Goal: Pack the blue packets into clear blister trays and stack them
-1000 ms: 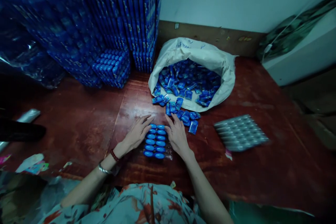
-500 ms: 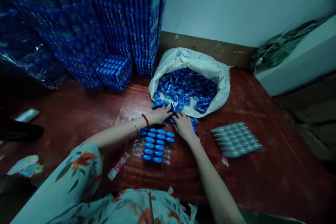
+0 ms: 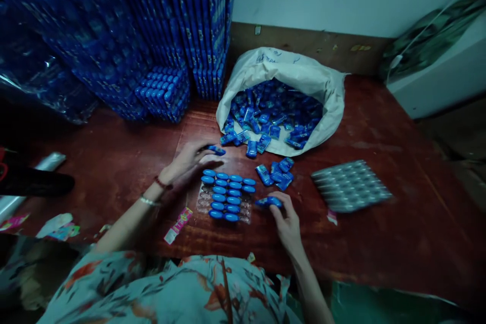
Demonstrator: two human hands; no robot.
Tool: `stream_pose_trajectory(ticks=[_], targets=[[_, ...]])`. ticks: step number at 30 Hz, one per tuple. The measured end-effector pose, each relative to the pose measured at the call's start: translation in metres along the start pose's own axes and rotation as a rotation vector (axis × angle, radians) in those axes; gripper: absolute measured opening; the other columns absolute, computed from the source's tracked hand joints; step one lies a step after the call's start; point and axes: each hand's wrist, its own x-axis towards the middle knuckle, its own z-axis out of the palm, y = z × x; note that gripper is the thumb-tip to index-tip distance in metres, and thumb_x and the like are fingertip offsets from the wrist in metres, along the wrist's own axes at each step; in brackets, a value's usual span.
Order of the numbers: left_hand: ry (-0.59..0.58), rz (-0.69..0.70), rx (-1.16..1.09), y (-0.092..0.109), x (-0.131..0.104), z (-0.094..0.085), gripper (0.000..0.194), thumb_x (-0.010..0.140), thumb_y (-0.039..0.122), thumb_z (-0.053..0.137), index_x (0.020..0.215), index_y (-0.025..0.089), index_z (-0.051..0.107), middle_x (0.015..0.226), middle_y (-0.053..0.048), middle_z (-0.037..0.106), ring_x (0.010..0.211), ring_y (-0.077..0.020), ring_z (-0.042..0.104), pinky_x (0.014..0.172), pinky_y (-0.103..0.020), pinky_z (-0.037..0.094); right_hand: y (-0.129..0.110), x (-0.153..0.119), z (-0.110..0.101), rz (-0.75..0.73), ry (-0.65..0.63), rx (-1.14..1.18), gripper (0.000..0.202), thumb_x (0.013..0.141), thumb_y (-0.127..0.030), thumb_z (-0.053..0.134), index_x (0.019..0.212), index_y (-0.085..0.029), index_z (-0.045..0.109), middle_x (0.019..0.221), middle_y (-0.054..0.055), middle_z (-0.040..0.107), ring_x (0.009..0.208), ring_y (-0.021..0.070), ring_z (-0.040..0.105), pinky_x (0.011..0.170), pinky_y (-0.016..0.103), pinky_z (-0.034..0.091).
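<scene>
My left hand (image 3: 187,163) pinches a small blue packaged piece (image 3: 216,150) above the table, left of the sack. Lower right, my right hand (image 3: 286,217) is closed on another blue piece (image 3: 270,202), beside the tray. Between the hands lies a clear plastic blister tray (image 3: 204,201), partly filled with rows of glossy blue oval pieces (image 3: 228,192); some cavities on its left and right sides are bare. Several loose blue pieces (image 3: 281,174) lie just beyond my right hand. What the pieces contain I cannot tell.
A white sack (image 3: 334,96) lies open at the back, with many blue pieces spilling toward its mouth. Tall stacks of blue packs (image 3: 170,25) stand back left. A stack of clear trays (image 3: 351,187) sits at right. A pink label strip (image 3: 178,225) and paper scraps (image 3: 58,227) lie near the front edge.
My hands have parted from the sack's mouth. The left moved leftward and the right came nearer to me, each now holding a blue piece. The view has shifted slightly.
</scene>
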Motion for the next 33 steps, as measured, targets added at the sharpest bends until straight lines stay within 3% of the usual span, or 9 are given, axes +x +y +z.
stream_pose_trajectory(ticks=[3, 5, 10, 15, 20, 23, 27, 30, 33], targets=[[0.291, -0.194, -0.001, 0.007, -0.054, -0.017, 0.031, 0.082, 0.041, 0.057, 0.094, 0.013, 0.066, 0.091, -0.006, 0.07, 0.083, -0.0189, 0.065, 0.076, -0.028, 0.051, -0.005, -0.009, 0.022, -0.102, 0.038, -0.043, 0.017, 0.085, -0.031, 0.055, 0.096, -0.021, 0.064, 0.093, 0.005, 0.061, 0.089, 0.0175, 0.058, 0.08, 0.032, 0.048], [0.4, -0.281, -0.011, 0.012, -0.087, -0.017, 0.029, 0.079, 0.04, 0.061, 0.09, 0.014, 0.066, 0.086, -0.005, 0.07, 0.078, -0.018, 0.064, 0.073, -0.027, 0.052, -0.003, -0.009, 0.031, -0.177, 0.022, -0.091, 0.019, 0.087, -0.026, 0.052, 0.101, -0.022, 0.064, 0.093, 0.005, 0.063, 0.086, 0.0171, 0.059, 0.078, 0.031, 0.049], [0.399, -0.304, -0.036, 0.029, -0.135, 0.007, 0.02, 0.084, 0.032, 0.057, 0.092, 0.015, 0.063, 0.089, -0.006, 0.067, 0.082, -0.017, 0.063, 0.076, -0.029, 0.052, 0.003, -0.004, 0.023, -0.455, -0.164, -0.443, 0.034, 0.09, -0.016, 0.041, 0.12, -0.022, 0.056, 0.097, 0.007, 0.064, 0.087, 0.0182, 0.059, 0.075, 0.032, 0.047], [0.299, -0.139, 0.094, 0.036, -0.131, 0.035, 0.021, 0.088, 0.02, 0.047, 0.105, 0.017, 0.06, 0.096, -0.008, 0.064, 0.088, -0.0171, 0.061, 0.077, -0.031, 0.052, -0.02, 0.014, 0.019, -0.653, -0.393, -0.885, 0.04, 0.084, -0.004, 0.038, 0.117, -0.015, 0.058, 0.091, 0.009, 0.064, 0.081, 0.0195, 0.054, 0.071, 0.032, 0.039], [0.159, 0.024, 0.304, 0.03, -0.119, 0.046, 0.035, 0.088, 0.008, 0.037, 0.118, 0.017, 0.053, 0.102, -0.009, 0.06, 0.091, -0.0164, 0.058, 0.076, -0.029, 0.052, -0.032, 0.026, 0.026, -0.712, -0.454, -1.019, 0.038, 0.083, -0.002, 0.04, 0.112, -0.015, 0.061, 0.086, 0.009, 0.064, 0.078, 0.0194, 0.054, 0.069, 0.031, 0.039], [0.036, 0.092, 0.452, 0.032, -0.117, 0.042, 0.037, 0.088, 0.007, 0.036, 0.12, 0.018, 0.051, 0.11, -0.011, 0.058, 0.095, -0.0186, 0.056, 0.078, -0.033, 0.052, -0.025, 0.017, 0.024, -0.698, -0.411, -0.996, 0.042, 0.085, -0.003, 0.039, 0.12, -0.018, 0.056, 0.092, 0.008, 0.063, 0.074, 0.0168, 0.056, 0.068, 0.028, 0.041], [-0.112, 0.133, 0.513, 0.041, -0.111, 0.03, 0.041, 0.082, 0.002, 0.038, 0.117, 0.017, 0.051, 0.118, -0.011, 0.056, 0.107, -0.0203, 0.052, 0.088, -0.039, 0.049, -0.008, -0.001, 0.026, -0.611, -0.261, -0.896, 0.043, 0.09, -0.015, 0.041, 0.133, -0.022, 0.046, 0.103, 0.009, 0.061, 0.077, 0.0162, 0.059, 0.068, 0.027, 0.046], [-0.148, 0.108, 0.419, 0.046, -0.105, 0.023, 0.038, 0.081, 0.0, 0.035, 0.109, 0.017, 0.055, 0.113, -0.009, 0.058, 0.102, -0.0183, 0.054, 0.086, -0.035, 0.05, 0.002, -0.009, 0.034, -0.499, -0.2, -0.763, 0.045, 0.093, -0.024, 0.04, 0.137, -0.024, 0.04, 0.107, 0.009, 0.06, 0.077, 0.0158, 0.062, 0.068, 0.026, 0.05], [-0.098, 0.063, 0.348, 0.043, -0.107, 0.022, 0.03, 0.084, 0.004, 0.035, 0.099, 0.016, 0.058, 0.102, -0.007, 0.059, 0.091, -0.0172, 0.056, 0.078, -0.031, 0.051, 0.01, -0.012, 0.042, -0.459, -0.153, -0.616, 0.046, 0.093, -0.025, 0.039, 0.138, -0.025, 0.037, 0.108, 0.009, 0.06, 0.087, 0.0178, 0.063, 0.073, 0.028, 0.052]])
